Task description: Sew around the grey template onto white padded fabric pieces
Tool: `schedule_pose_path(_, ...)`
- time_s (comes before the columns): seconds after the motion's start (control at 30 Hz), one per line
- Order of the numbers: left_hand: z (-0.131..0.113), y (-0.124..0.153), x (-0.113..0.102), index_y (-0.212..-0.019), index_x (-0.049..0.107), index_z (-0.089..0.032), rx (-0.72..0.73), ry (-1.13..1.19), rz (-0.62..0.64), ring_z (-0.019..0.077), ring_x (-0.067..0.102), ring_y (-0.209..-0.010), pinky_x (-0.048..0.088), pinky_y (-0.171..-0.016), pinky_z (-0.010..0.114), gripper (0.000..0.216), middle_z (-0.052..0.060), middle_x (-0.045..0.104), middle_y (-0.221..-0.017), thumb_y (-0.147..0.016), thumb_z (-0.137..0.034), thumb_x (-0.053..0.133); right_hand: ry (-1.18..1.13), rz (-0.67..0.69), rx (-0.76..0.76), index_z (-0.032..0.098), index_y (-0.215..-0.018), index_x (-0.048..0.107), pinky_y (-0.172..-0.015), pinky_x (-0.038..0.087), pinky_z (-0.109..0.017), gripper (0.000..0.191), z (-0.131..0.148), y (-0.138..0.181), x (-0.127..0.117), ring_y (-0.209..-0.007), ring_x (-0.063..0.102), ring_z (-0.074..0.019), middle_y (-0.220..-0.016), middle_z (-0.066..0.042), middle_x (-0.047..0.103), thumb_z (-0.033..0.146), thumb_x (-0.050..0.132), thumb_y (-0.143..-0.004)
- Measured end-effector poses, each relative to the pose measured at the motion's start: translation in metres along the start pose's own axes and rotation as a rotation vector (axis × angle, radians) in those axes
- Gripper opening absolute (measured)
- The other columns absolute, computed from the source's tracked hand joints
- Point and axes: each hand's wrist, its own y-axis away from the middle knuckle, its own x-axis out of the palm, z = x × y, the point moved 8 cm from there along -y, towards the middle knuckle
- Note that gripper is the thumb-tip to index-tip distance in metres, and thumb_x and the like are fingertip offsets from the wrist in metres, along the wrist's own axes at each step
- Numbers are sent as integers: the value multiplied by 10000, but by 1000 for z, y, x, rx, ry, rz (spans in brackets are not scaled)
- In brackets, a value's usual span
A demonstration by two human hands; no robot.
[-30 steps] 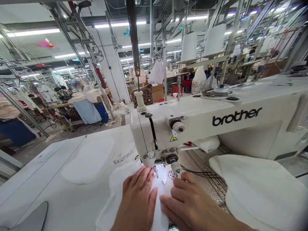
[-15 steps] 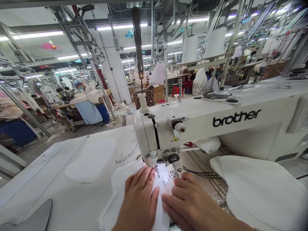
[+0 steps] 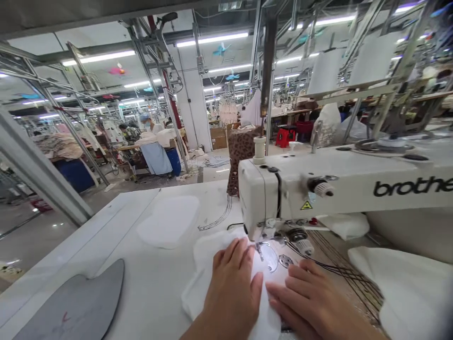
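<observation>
My left hand (image 3: 231, 288) lies flat, fingers stretched, on a white padded fabric piece (image 3: 208, 269) just in front of the presser foot (image 3: 264, 245) of a white Brother sewing machine (image 3: 339, 186). Beside it, my right hand (image 3: 306, 302) also rests flat on the same piece, fingers pointing left toward the needle plate. The two thumbs nearly touch. Neither hand grips anything; both press the cloth against the white table (image 3: 152, 293).
A second white padded piece (image 3: 170, 219) lies on the table to the left. A grey curved template (image 3: 74, 311) sits at the near left corner. A stack of white fabric (image 3: 406, 288) is at right. Another person works at a distant station (image 3: 148, 125).
The view has swung left and down, so the machine now sits further right. My hands remain flat on the white piece at the presser foot.
</observation>
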Motion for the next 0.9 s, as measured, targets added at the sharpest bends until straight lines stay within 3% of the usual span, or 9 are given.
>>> schedule_pose_path(0.17,11,17,-1,-1380,496,-77,-1,-16,-49,338,364,-1391,414,-1080,521,557,150,393,-1499,-934,-408,448,23,-66,-89,215,-804,626,-729,347,-318,320,13,-2,-10,-611,525,-141,-600,30,564,167,383,-1005)
schedule_pose_path(0.27,5,51,-1,-1378,491,-89,264,-54,-76,325,425,-1349,484,-1025,452,543,152,434,-1463,-943,-414,472,23,-78,-158,214,-952,648,-785,389,-314,226,29,0,-16,-667,578,-139,-664,26,624,148,434,-985)
schedule_pose_path(0.37,3,95,-9,-1419,439,-213,464,-6,-10,183,462,-1332,439,-1063,293,431,39,506,-1428,-992,-273,434,64,8,-212,209,-1125,621,-789,435,-318,202,44,3,-6,-860,630,-174,-958,-36,704,209,533,-944)
schedule_pose_path(0.47,35,120,-30,-1385,493,-234,266,53,22,180,507,-1301,445,-1062,290,434,43,539,-1409,-966,-347,481,145,115,-186,250,-1214,594,-803,454,-366,304,49,9,10,-1077,589,-249,-1243,-63,638,320,591,-918)
schedule_pose_path(0.57,96,136,-65,-1201,655,-191,-216,-36,-161,271,611,-1189,516,-991,449,363,108,639,-1297,-921,-290,446,166,128,-129,286,-1257,569,-831,441,-382,344,48,18,18,-1122,567,-257,-1259,-36,632,354,593,-920)
schedule_pose_path(0.63,117,144,-80,-1089,694,-162,-391,-63,-249,302,651,-1110,507,-962,530,370,139,692,-1197,-922,-265,381,166,110,-79,279,-1271,559,-840,433,-378,361,45,23,20,-1101,577,-248,-1236,-45,640,369,588,-923)
schedule_pose_path(0.73,110,140,-83,-962,696,-169,-459,-27,-257,289,664,-1017,502,-918,526,346,131,715,-1066,-943,-289,371,199,70,66,252,-1212,595,-800,443,-390,350,31,28,23,-1032,605,-259,-1174,-82,653,439,580,-916)
schedule_pose_path(0.8,94,134,-79,-863,678,-161,-489,8,-236,309,653,-952,511,-841,513,222,128,699,-971,-874,-320,523,225,51,155,253,-1093,647,-721,460,-398,355,21,32,28,-967,627,-285,-1111,-91,667,525,610,-868)
schedule_pose_path(0.9,72,129,-73,-790,645,-187,-491,98,-196,264,642,-906,499,-812,431,67,67,692,-909,-821,-210,590,215,33,200,274,-891,681,-598,459,-380,337,16,37,37,-897,645,-318,-1043,-83,681,593,655,-787)
